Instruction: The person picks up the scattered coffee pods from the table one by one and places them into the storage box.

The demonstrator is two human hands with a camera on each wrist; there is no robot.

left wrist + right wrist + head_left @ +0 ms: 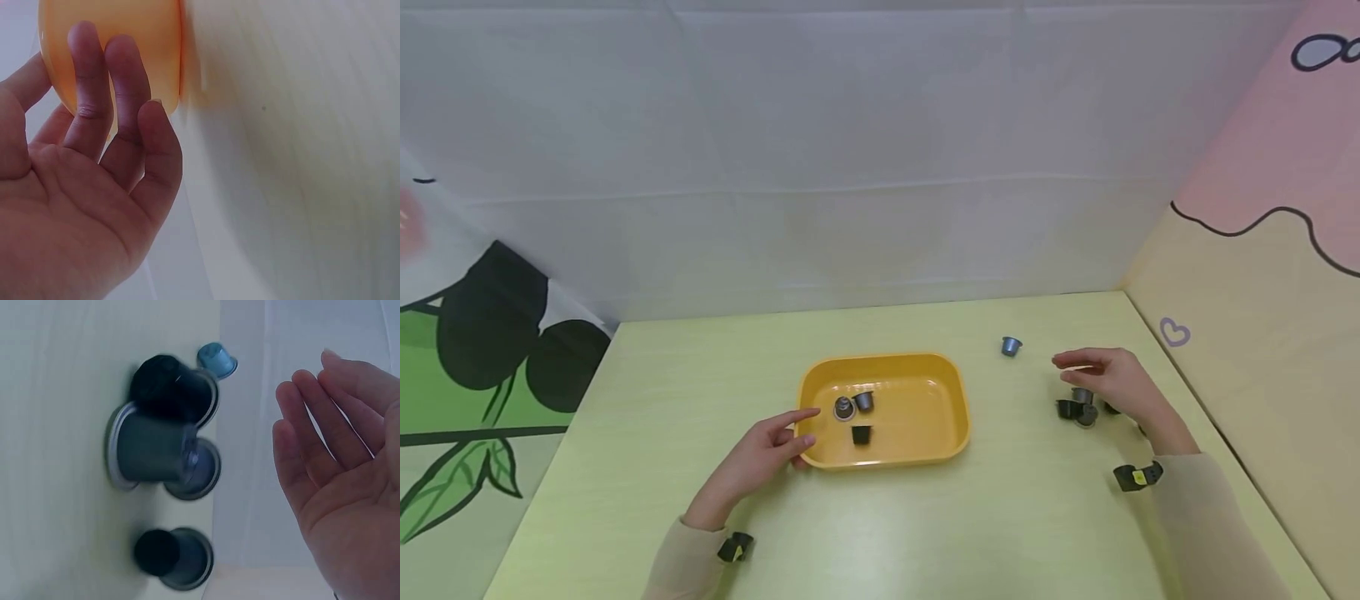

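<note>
A yellow tray lies on the table with three coffee capsules in its left part: a capsule showing its rounded top, a grey capsule and a black capsule. My left hand holds the tray's left end, thumb and index over the rim, other fingers against the outer wall. My right hand hovers, holding nothing, above several dark capsules; a black capsule and a grey capsule are among them. Part of that group is hidden by the hand and wrist.
A blue capsule stands apart, behind the dark group and right of the tray. The pale yellow-green table meets a white cloth wall at the back and a printed side panel at the right.
</note>
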